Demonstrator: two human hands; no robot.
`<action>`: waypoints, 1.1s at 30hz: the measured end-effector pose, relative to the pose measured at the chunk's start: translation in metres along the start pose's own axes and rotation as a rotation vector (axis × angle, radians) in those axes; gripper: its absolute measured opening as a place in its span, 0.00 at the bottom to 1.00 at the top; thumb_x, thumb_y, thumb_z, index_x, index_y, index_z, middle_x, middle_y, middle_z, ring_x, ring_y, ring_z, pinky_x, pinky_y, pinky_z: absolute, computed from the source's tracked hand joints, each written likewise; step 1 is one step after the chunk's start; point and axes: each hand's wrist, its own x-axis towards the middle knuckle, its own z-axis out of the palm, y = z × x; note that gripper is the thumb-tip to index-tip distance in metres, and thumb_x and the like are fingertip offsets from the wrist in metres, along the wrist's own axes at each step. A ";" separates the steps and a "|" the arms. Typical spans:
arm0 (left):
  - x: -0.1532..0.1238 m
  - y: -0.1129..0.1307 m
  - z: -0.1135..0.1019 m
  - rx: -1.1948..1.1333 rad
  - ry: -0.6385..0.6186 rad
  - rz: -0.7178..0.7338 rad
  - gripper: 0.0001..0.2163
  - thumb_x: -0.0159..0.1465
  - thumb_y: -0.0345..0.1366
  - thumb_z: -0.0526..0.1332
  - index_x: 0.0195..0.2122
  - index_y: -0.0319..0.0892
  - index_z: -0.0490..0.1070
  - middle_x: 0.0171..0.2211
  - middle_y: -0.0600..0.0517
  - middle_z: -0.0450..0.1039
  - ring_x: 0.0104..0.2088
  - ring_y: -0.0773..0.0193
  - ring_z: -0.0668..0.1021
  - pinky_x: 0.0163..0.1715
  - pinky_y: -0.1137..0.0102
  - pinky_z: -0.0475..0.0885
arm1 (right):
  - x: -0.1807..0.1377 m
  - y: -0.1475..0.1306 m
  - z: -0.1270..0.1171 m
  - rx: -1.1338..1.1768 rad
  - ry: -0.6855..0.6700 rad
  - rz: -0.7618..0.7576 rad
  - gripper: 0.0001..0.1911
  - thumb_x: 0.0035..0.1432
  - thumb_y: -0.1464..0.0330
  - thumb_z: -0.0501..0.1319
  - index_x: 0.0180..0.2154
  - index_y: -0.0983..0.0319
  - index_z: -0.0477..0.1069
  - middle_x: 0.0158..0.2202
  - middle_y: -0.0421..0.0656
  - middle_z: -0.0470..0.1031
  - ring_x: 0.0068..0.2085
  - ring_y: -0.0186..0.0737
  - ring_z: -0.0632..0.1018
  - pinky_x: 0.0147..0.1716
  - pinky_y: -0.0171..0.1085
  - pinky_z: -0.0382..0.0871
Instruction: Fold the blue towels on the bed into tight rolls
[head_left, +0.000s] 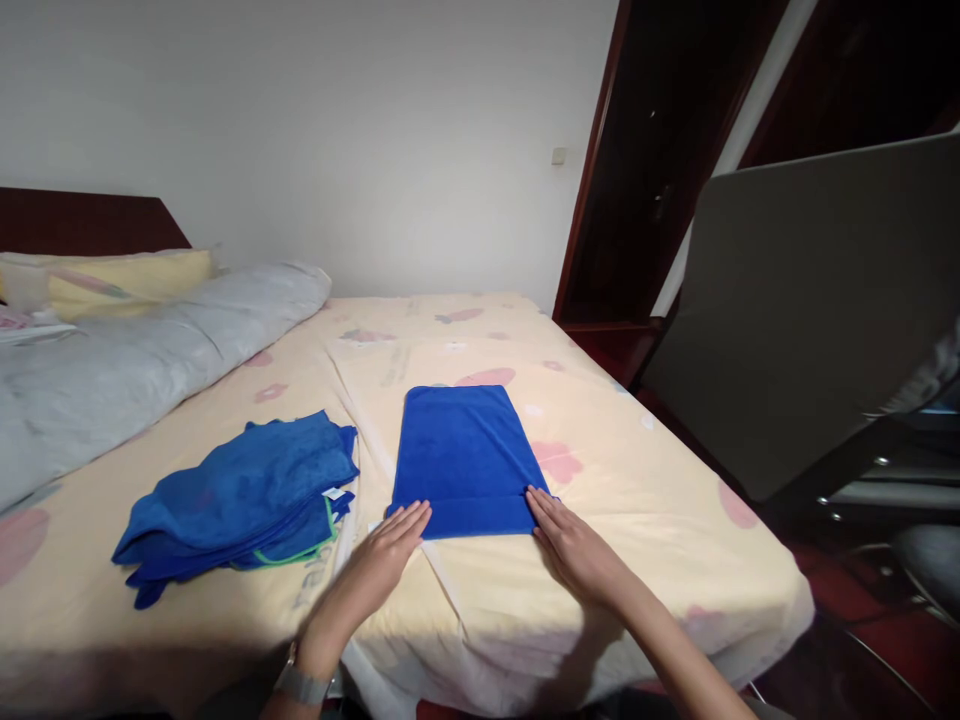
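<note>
A blue towel (465,440) lies flat on the bed, its near edge folded over into a band. My left hand (394,545) rests with fingers stretched out on the near left corner of that band. On the near right corner lie the outstretched fingers of my right hand (574,540). Neither hand grips the cloth. Left of my left hand is a loose pile of blue towels (247,490); one of them has a green edge, and small white tags show at the pile's right side.
The bed (645,500) has a pale yellow patterned sheet. A long grey-white bedding roll (172,340) and a yellow pillow (127,280) lie at the left. A grey panel (810,310) stands beyond the bed's right edge, near a dark door (660,150).
</note>
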 end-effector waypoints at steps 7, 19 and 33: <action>0.007 0.004 -0.013 -0.004 0.059 -0.023 0.23 0.73 0.37 0.54 0.69 0.50 0.60 0.65 0.51 0.67 0.64 0.58 0.71 0.64 0.59 0.70 | 0.011 -0.010 -0.021 -0.041 -0.039 -0.002 0.27 0.73 0.65 0.50 0.68 0.69 0.59 0.68 0.57 0.58 0.67 0.55 0.64 0.65 0.54 0.64; 0.048 0.031 -0.003 0.066 0.110 0.199 0.23 0.74 0.34 0.54 0.70 0.46 0.56 0.66 0.49 0.66 0.66 0.59 0.69 0.65 0.58 0.68 | 0.046 -0.054 -0.002 -0.047 0.023 -0.215 0.24 0.71 0.71 0.54 0.65 0.71 0.63 0.65 0.56 0.65 0.66 0.51 0.67 0.63 0.52 0.67; 0.010 -0.001 0.007 -0.007 0.062 0.125 0.25 0.73 0.27 0.51 0.70 0.51 0.56 0.66 0.52 0.66 0.65 0.62 0.70 0.63 0.61 0.71 | 0.010 -0.003 -0.014 -0.037 0.006 -0.143 0.24 0.69 0.75 0.55 0.65 0.67 0.64 0.64 0.55 0.66 0.63 0.52 0.71 0.62 0.51 0.69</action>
